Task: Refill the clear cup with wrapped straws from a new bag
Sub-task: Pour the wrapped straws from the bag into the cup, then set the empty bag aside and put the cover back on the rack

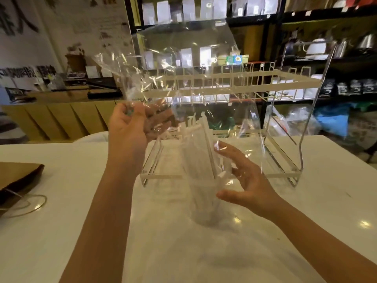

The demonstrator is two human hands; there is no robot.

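A clear cup (204, 203) stands on the white table in front of me. White wrapped straws (199, 144) stand upright in it, leaning slightly. A large clear plastic bag (183, 64) hangs above the cup, its lower part draped around the straws. My left hand (130, 127) is raised left of the straws and grips the crumpled side of the bag. To the right of the cup my right hand (242, 180) has its fingers spread, and the fingertips touch the bag's film beside the straws.
A two-tier white wire rack (230, 86) stands right behind the cup. A brown paper bag with string handles (18, 178) lies at the table's left edge. Shelves with packets and kettles fill the background.
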